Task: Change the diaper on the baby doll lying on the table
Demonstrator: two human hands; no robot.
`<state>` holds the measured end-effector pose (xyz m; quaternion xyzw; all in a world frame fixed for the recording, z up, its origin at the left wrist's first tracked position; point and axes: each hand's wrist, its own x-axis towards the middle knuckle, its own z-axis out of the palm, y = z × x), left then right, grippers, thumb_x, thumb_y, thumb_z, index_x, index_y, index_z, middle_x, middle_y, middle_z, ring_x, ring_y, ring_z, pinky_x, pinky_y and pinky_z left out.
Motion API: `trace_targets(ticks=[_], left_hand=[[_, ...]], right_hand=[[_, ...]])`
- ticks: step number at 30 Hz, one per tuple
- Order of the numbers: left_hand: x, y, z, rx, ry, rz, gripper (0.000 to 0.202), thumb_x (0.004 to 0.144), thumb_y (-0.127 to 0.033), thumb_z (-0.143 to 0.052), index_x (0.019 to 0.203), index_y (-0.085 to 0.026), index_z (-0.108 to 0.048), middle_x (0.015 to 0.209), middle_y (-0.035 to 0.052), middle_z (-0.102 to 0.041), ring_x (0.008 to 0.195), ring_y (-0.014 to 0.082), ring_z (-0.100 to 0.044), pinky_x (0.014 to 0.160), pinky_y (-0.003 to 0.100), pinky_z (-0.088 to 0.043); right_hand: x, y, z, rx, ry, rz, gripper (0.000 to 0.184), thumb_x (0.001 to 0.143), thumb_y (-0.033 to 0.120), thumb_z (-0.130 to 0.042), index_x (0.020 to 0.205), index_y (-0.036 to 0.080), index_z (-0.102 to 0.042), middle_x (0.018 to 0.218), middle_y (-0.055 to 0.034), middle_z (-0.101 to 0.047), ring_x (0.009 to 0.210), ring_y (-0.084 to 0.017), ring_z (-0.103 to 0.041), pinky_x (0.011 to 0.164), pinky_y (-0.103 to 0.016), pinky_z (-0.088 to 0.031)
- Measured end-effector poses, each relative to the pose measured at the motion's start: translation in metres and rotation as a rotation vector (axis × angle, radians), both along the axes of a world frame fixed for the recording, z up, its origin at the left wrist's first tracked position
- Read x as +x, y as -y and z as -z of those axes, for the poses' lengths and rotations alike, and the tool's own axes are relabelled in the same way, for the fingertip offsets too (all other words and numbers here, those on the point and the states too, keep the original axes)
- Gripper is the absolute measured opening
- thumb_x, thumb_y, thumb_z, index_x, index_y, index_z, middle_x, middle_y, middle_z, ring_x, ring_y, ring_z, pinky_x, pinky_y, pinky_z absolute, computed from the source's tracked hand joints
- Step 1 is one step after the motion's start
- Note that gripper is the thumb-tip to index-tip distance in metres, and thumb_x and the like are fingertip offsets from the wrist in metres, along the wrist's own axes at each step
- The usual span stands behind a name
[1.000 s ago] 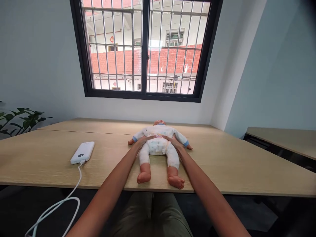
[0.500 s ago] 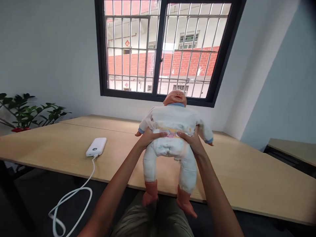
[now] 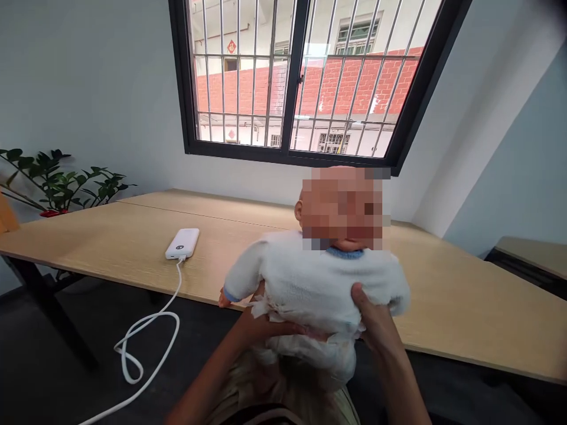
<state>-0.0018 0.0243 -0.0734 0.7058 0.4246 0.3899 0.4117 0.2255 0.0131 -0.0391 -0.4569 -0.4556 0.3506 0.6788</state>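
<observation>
A baby doll [image 3: 310, 277] in a white fuzzy top with blue trim is held upright in front of me, close over my lap. Around its waist is a white diaper [image 3: 319, 357]. My left hand [image 3: 274, 327] grips the doll's side, its thumb lying across the front at the waist. On the other side, my right hand [image 3: 374, 313] is wrapped round the doll's torso, thumb pressed on the top. The doll's head [image 3: 341, 206] faces me, with its face blurred out. Its legs are mostly hidden below the diaper.
A wooden table [image 3: 146, 236] spans the view behind the doll. A white power bank [image 3: 182, 243] lies on it, its white cable [image 3: 170, 339] hanging over the front edge. A potted plant [image 3: 57, 183] stands at the left, and a barred window [image 3: 292, 88] is ahead.
The doll has come closer to me and tipped more upright, lowered from over the table edge towards my lap. My right hand has moved up its torso.
</observation>
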Motion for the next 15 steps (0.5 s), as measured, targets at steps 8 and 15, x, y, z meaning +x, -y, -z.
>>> trace_targets(ticks=[8, 15], left_hand=[[-0.007, 0.020, 0.008, -0.083, -0.015, -0.160, 0.081, 0.047, -0.046, -0.080, 0.124, -0.031, -0.062, 0.118, 0.0050, -0.068, 0.114, 0.0363, -0.061, 0.092, 0.037, -0.055], [-0.011, 0.036, 0.011, 0.057, 0.027, -0.152, 0.061, 0.053, -0.037, -0.080, 0.112, -0.028, -0.067, 0.115, 0.0060, -0.069, 0.108, 0.0313, -0.063, 0.089, 0.037, -0.055]], right_hand=[[-0.002, 0.025, 0.038, -0.033, 0.035, 0.176, 0.062, 0.059, 0.059, -0.079, 0.107, 0.020, -0.072, 0.116, -0.0096, -0.070, 0.128, -0.033, -0.053, 0.114, -0.049, -0.036], [-0.002, 0.055, 0.065, 0.029, 0.219, 0.232, 0.034, 0.076, 0.046, -0.071, 0.102, 0.024, -0.072, 0.105, -0.0064, -0.072, 0.123, -0.033, -0.055, 0.106, -0.048, -0.045]])
